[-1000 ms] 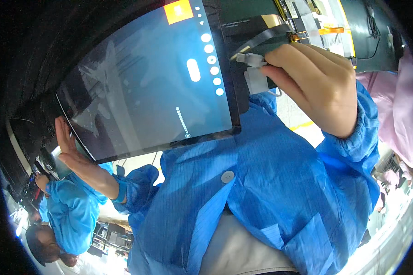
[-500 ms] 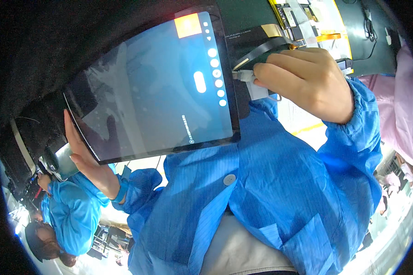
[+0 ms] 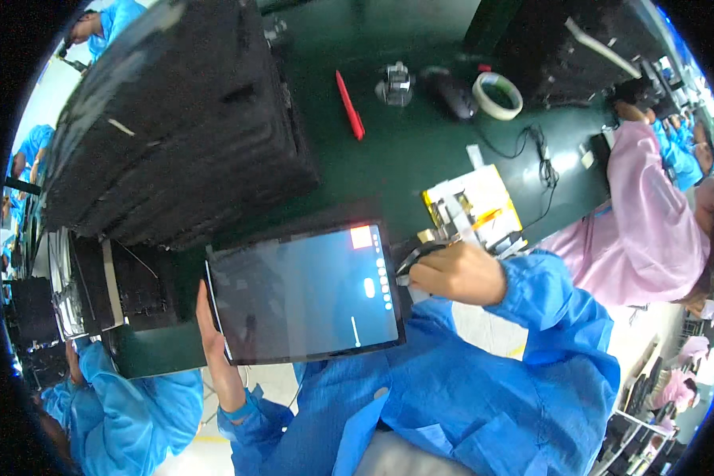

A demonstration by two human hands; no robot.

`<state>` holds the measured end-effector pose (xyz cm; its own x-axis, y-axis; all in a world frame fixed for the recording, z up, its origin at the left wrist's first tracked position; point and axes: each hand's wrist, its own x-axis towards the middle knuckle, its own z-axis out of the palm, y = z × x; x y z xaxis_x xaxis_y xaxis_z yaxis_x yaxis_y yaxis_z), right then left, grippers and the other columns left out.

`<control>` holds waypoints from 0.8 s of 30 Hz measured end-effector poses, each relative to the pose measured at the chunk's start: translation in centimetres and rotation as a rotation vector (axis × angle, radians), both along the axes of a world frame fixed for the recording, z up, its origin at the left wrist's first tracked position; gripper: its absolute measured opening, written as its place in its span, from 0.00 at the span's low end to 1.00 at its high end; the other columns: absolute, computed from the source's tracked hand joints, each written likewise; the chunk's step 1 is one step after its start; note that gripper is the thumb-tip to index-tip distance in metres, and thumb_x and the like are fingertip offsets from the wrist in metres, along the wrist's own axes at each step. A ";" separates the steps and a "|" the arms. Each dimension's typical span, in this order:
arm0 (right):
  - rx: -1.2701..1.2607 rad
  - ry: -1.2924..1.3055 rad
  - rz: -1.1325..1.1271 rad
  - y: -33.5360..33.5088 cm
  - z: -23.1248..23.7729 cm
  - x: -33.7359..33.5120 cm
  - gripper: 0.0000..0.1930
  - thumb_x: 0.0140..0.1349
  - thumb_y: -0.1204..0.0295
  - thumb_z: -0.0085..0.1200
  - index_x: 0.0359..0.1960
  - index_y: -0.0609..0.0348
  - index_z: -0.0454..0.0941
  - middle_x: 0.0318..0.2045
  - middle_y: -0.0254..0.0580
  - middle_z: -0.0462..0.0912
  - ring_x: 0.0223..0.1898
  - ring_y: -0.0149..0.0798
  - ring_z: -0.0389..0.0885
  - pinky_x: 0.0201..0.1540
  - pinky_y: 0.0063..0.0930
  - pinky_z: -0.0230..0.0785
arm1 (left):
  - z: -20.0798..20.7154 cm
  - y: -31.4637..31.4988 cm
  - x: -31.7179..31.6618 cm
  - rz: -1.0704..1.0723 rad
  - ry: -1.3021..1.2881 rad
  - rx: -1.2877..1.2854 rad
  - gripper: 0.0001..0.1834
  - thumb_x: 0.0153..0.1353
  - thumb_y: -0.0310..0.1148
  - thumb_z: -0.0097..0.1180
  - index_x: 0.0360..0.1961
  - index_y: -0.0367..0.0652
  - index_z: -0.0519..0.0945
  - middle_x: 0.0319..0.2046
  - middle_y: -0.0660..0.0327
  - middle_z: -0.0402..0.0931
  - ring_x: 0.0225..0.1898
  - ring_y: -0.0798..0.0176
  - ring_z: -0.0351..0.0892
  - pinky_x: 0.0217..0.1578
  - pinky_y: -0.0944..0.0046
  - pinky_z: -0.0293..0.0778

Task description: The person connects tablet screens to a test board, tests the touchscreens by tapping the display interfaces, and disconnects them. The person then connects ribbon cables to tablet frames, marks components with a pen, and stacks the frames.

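A tablet [image 3: 301, 309] with its screen lit is held over the near edge of the bench. My left hand [image 3: 213, 341] supports its left edge, fingers stretched along the side and the palm behind it. At the right edge, my right hand [image 3: 462, 274] pinches a small pale cable plug [image 3: 403, 280] against the tablet's side; the fingers cover most of it. A black flat ribbon cable [image 3: 414, 254] runs beside that hand toward a white, yellow-edged electronic assembly [image 3: 492, 186] lying on the bench.
Stacked black foam trays [image 3: 174, 143] fill the left. Across the green bench [image 3: 397, 166] lie a red pen [image 3: 349, 107], a small clear-and-metal part [image 3: 397, 86], a dark mouse [image 3: 452, 95], a tape roll [image 3: 501, 111] and a black cable [image 3: 546, 168]. A pink-sleeved person [image 3: 635, 198] sits at right.
The view has shifted, so the tablet and both hands look smaller and lower, and more of the bench shows. Both hands keep the same hold on the tablet and plug.
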<state>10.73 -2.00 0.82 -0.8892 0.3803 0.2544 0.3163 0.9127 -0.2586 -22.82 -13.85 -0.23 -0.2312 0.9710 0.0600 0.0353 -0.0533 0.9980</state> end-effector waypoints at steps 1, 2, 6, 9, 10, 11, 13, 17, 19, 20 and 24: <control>0.011 -0.006 -0.032 -0.2 0.8 0.0 0.08 0.51 0.72 0.50 0.34 0.59 0.73 0.21 0.37 0.75 0.23 0.38 0.79 0.22 0.32 0.71 | 0.2 -0.2 0.0 -0.010 0.004 -0.013 0.35 0.66 0.49 0.34 0.68 0.36 0.52 0.67 0.55 0.52 0.68 0.60 0.51 0.67 0.61 0.44; 0.088 -0.098 -0.041 -0.4 1.5 0.0 0.06 0.52 0.71 0.51 0.31 0.57 0.74 0.21 0.38 0.75 0.23 0.38 0.79 0.22 0.32 0.71 | 0.2 -0.3 -0.1 -0.017 0.020 -0.022 0.35 0.67 0.50 0.34 0.68 0.36 0.52 0.68 0.55 0.51 0.68 0.59 0.50 0.67 0.61 0.44; 0.028 0.025 -0.213 4.0 4.6 2.0 0.08 0.51 0.63 0.58 0.25 0.52 0.78 0.23 0.38 0.77 0.24 0.41 0.79 0.26 0.34 0.71 | 0.1 -0.3 -1.0 0.115 0.216 -0.067 0.44 0.64 0.63 0.31 0.67 0.35 0.53 0.67 0.49 0.52 0.69 0.53 0.49 0.68 0.58 0.40; 0.247 0.083 -0.458 14.2 3.7 5.6 0.10 0.55 0.66 0.56 0.37 0.55 0.79 0.32 0.46 0.80 0.35 0.50 0.80 0.36 0.39 0.73 | -1.2 0.0 -2.3 0.159 0.250 0.085 0.44 0.64 0.64 0.30 0.65 0.34 0.56 0.65 0.46 0.55 0.69 0.51 0.50 0.68 0.56 0.39; 0.271 0.132 -0.503 17.3 2.2 6.8 0.17 0.57 0.65 0.58 0.48 0.55 0.77 0.41 0.49 0.80 0.39 0.44 0.81 0.42 0.36 0.73 | -1.8 0.4 -2.8 0.165 0.259 0.127 0.42 0.65 0.62 0.30 0.65 0.33 0.57 0.64 0.45 0.56 0.68 0.51 0.52 0.68 0.55 0.42; 0.317 0.048 -0.521 20.4 0.6 7.9 0.26 0.58 0.61 0.58 0.58 0.52 0.69 0.50 0.52 0.76 0.46 0.48 0.79 0.49 0.37 0.71 | -2.4 0.7 -3.2 0.198 0.310 0.146 0.41 0.66 0.60 0.30 0.64 0.33 0.58 0.64 0.45 0.58 0.67 0.50 0.54 0.68 0.54 0.44; 0.232 -0.103 -0.545 24.9 -2.5 9.5 0.31 0.61 0.55 0.54 0.63 0.52 0.61 0.56 0.55 0.70 0.56 0.53 0.71 0.59 0.40 0.64 | -3.3 0.7 -3.7 0.262 0.176 0.162 0.37 0.68 0.56 0.29 0.62 0.32 0.61 0.61 0.43 0.61 0.65 0.50 0.59 0.67 0.54 0.50; -0.089 -0.108 -0.593 27.6 -4.6 11.0 0.30 0.60 0.60 0.58 0.62 0.46 0.62 0.56 0.49 0.72 0.52 0.45 0.76 0.51 0.35 0.72 | -3.9 0.2 -3.8 0.252 0.177 0.241 0.33 0.69 0.51 0.32 0.58 0.30 0.65 0.57 0.41 0.66 0.62 0.49 0.64 0.65 0.54 0.53; -0.090 -0.146 -0.586 27.4 -4.0 11.1 0.30 0.60 0.58 0.58 0.62 0.45 0.62 0.55 0.51 0.73 0.53 0.49 0.75 0.53 0.38 0.70 | -3.7 0.2 -3.7 0.262 0.194 0.247 0.33 0.67 0.52 0.35 0.56 0.30 0.68 0.55 0.43 0.69 0.61 0.49 0.66 0.65 0.53 0.54; 0.053 -0.164 -0.584 27.3 -3.6 11.2 0.30 0.59 0.57 0.58 0.62 0.44 0.62 0.54 0.51 0.73 0.54 0.49 0.74 0.53 0.39 0.70 | -3.6 0.3 -3.6 0.286 0.223 0.233 0.34 0.66 0.53 0.35 0.55 0.31 0.69 0.54 0.43 0.69 0.61 0.49 0.66 0.64 0.53 0.55; -0.019 -0.221 -0.682 27.4 -3.3 11.1 0.30 0.59 0.54 0.56 0.62 0.43 0.62 0.58 0.53 0.70 0.59 0.52 0.69 0.58 0.42 0.65 | -3.4 0.6 -3.4 0.321 0.241 0.220 0.36 0.63 0.57 0.36 0.55 0.32 0.70 0.54 0.44 0.70 0.60 0.49 0.67 0.64 0.53 0.56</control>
